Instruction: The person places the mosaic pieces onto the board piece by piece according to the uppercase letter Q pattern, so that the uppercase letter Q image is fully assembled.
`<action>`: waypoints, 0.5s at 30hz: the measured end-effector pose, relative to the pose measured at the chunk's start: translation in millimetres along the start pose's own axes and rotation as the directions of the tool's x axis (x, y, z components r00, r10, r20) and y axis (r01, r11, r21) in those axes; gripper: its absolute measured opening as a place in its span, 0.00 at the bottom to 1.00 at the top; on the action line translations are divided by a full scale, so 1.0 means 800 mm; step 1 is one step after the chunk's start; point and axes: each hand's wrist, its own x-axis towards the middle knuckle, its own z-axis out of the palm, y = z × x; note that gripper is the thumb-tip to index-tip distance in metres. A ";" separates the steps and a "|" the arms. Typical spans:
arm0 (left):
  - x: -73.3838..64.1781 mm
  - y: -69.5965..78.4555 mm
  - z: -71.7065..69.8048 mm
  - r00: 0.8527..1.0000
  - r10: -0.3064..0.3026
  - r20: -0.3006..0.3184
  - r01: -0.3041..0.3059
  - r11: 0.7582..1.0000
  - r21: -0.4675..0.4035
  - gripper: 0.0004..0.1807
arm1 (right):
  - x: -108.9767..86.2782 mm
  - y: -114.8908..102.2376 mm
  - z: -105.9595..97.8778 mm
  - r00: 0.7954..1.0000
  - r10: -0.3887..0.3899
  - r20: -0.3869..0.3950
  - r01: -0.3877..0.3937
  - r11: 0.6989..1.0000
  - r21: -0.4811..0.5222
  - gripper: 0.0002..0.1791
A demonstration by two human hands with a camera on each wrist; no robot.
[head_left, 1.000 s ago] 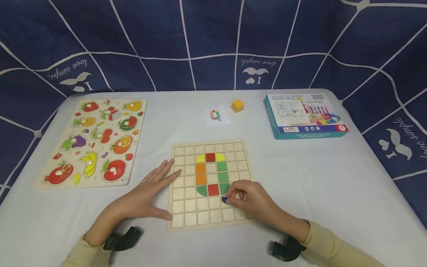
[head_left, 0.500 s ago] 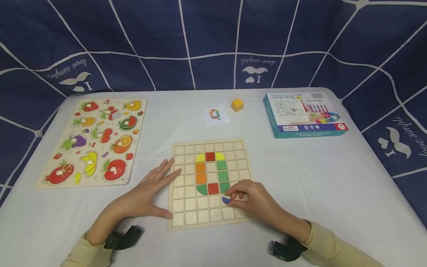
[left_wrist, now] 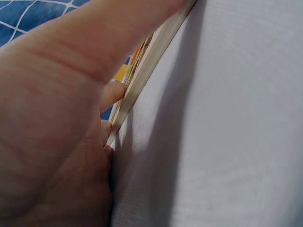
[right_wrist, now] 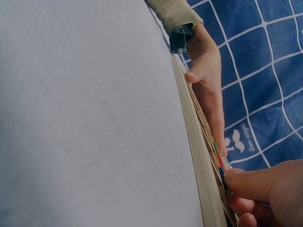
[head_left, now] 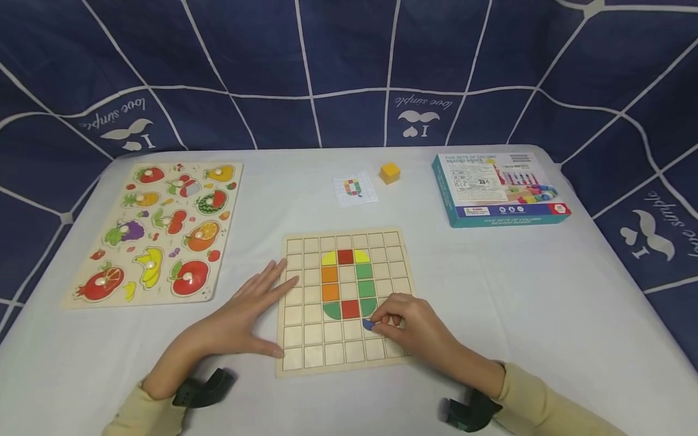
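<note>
A wooden grid board (head_left: 305, 357) lies on the white table, with red, yellow, orange and green tiles set in a ring on it. Between thumb and fingers my right hand (head_left: 411, 327) pinches a small blue rounded tile (head_left: 368, 325), low over the square beneath the ring's lower right green tile (head_left: 368, 307). My left hand (head_left: 240, 318) lies spread at the board's left edge, its thumb and fingertips touching the frame. In the left wrist view the left thumb (left_wrist: 137, 28) reaches to the board's side (left_wrist: 142, 75). The right wrist view shows the right thumb (right_wrist: 251, 182) at the board's surface.
Beyond the board lies a pattern card (head_left: 353, 189) printed with a similar coloured ring, beside a yellow cube (head_left: 389, 173). A fruit puzzle board (head_left: 122, 248) is at the left. A teal toy box (head_left: 504, 189) sits at the back right, before a blue curtain (head_left: 349, 66).
The blue tile has tilted slightly in my right hand's pinch, staying over the same square. My left hand keeps its place on the board's edge.
</note>
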 end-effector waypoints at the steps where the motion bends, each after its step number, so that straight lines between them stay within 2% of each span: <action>1: 0.000 0.000 0.000 1.000 0.000 0.000 0.000 1.000 -0.001 0.64 | 0.000 0.000 0.000 1.000 0.000 -0.003 0.000 1.000 -0.001 0.08; 8: 0.000 -0.001 -0.001 1.000 -0.005 0.000 0.005 1.000 0.004 0.64 | 0.000 0.000 0.001 1.000 0.000 -0.004 0.000 1.000 -0.003 0.08; 15: 0.000 -0.002 0.001 1.000 -0.007 -0.004 0.007 1.000 -0.011 0.64 | 0.000 -0.002 -0.007 0.997 0.076 0.008 -0.076 0.996 0.035 0.06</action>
